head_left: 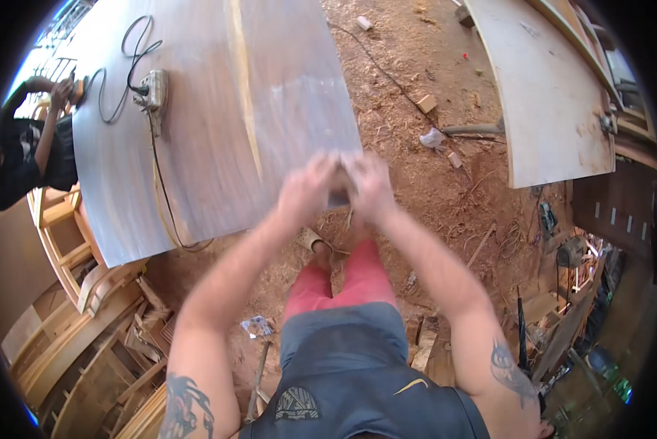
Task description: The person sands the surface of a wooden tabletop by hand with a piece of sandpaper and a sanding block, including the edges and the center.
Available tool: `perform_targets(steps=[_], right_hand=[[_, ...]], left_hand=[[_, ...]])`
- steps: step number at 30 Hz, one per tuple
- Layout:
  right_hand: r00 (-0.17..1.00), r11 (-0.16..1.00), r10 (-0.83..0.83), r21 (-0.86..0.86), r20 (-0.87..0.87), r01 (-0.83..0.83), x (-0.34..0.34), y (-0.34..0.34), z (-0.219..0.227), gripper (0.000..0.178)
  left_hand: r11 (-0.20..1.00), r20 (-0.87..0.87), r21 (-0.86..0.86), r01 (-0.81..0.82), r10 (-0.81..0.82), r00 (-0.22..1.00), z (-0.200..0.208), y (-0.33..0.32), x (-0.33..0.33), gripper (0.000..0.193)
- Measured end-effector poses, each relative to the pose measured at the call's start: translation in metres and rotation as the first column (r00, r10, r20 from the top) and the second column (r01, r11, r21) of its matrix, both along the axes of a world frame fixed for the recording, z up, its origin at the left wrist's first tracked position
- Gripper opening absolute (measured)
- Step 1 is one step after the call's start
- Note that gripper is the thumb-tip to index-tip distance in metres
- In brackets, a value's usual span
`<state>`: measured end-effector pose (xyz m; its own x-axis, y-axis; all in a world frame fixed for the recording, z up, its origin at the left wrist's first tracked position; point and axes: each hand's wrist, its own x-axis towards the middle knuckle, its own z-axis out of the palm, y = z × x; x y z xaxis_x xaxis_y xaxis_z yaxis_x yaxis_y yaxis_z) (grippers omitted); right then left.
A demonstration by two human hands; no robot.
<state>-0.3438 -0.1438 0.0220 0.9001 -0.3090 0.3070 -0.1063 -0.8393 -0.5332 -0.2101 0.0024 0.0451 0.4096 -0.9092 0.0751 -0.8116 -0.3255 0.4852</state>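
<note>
Both hands meet at the near right corner of a large wooden panel, blurred by motion. My left hand is closed, its fingers curled over the panel's edge area. Close beside it, my right hand is closed too. Between them shows a small thin greyish piece, too smeared to name; both hands seem to grip it. A dark patch appears under the fingers at the corner. The panel is brownish with a pale yellow streak running along its length.
A worn socket box with cables lies on the panel. At the left another person holds an orange tool at its edge. A pale board stands right. Wooden frames and offcuts lie lower left; wood shavings cover the ground.
</note>
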Motion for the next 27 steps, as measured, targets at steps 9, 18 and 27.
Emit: perform_targets(steps=[9, 18, 27], right_hand=[[0.997, 0.996, 0.021, -0.085, 0.077, -0.015, 0.089, -0.080, 0.005, 0.055], [1.000, 0.998, -0.005, 0.065, -0.009, 0.006, -0.017, -0.002, 0.004, 0.055], [0.997, 0.992, 0.051, -0.116, 0.056, -0.045, 0.085, -0.092, 0.005, 0.051]], left_hand=[[0.994, 0.119, -0.064, -0.093, 0.100, 0.988, 0.003, -0.081, 0.078, 0.054], [0.999, -0.014, 0.000, -0.049, 0.049, 0.999, -0.009, 0.004, -0.028, 0.065], [0.991, 0.036, 0.030, -0.132, 0.131, 0.991, 0.019, -0.089, 0.068, 0.053]])
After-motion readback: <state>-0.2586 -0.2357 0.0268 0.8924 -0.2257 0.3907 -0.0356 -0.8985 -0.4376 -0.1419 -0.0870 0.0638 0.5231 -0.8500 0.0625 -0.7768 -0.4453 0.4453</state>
